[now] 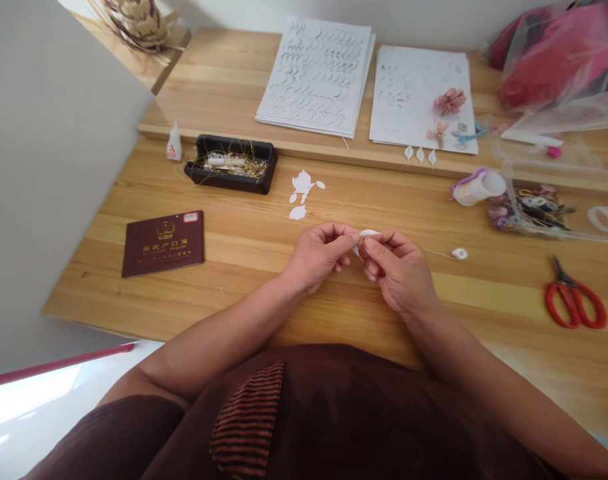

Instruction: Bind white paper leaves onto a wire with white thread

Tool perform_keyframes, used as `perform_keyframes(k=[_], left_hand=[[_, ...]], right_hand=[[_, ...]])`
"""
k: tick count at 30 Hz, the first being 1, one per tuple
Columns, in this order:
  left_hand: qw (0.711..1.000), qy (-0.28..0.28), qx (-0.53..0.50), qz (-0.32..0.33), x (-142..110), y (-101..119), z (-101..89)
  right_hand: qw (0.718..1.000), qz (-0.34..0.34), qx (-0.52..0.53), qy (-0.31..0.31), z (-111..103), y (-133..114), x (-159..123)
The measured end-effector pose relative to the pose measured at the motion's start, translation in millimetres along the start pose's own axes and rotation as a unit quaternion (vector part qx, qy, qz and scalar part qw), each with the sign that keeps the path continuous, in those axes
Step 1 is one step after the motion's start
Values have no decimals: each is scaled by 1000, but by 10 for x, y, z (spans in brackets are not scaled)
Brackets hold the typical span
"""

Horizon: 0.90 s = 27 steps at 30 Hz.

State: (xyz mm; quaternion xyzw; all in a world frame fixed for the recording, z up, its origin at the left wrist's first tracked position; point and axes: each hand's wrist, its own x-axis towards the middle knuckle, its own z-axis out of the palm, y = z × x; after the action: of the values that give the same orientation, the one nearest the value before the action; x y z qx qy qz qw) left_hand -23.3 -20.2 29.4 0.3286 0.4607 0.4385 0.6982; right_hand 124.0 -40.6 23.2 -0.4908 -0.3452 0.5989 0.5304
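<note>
My left hand (318, 255) and my right hand (397, 269) meet over the middle of the wooden table (234, 280), fingertips pinched together on a small white petal-shaped piece (368, 233). A thin wire or thread runs from my right hand to a small white spool (459, 253) on the table. Loose white petal cut-outs (302, 190) lie just beyond my hands.
A black tray (233, 163) of gold wire and a glue bottle (174, 143) sit at back left, a dark red booklet (164, 242) at left. Red scissors (575, 301) lie at right. Cut paper sheets (317, 73), pink paper flowers (449, 101) and bags of supplies occupy the raised shelf.
</note>
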Motion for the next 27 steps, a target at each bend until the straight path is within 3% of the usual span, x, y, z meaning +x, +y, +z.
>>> perform_keyframes(k=[6,14,17,22,27], left_hand=[[1000,1,3,1,16,32,-25],[999,12,39,21,36,57,-53],[997,11,68,32,38,78,-68],[991,-12,123,47,47,114,-109],[982,-39,178,47,50,135,-136]], right_hand=[[993,-76,-87,-1,-31,-2,-10],[950,-188,-248,16,-6,-51,-84],[908,-252,-334,19,-40,-56,-89],[792,-402,-460,11,-112,-173,-55],[772,-424,-474,3,-158,-245,-27]])
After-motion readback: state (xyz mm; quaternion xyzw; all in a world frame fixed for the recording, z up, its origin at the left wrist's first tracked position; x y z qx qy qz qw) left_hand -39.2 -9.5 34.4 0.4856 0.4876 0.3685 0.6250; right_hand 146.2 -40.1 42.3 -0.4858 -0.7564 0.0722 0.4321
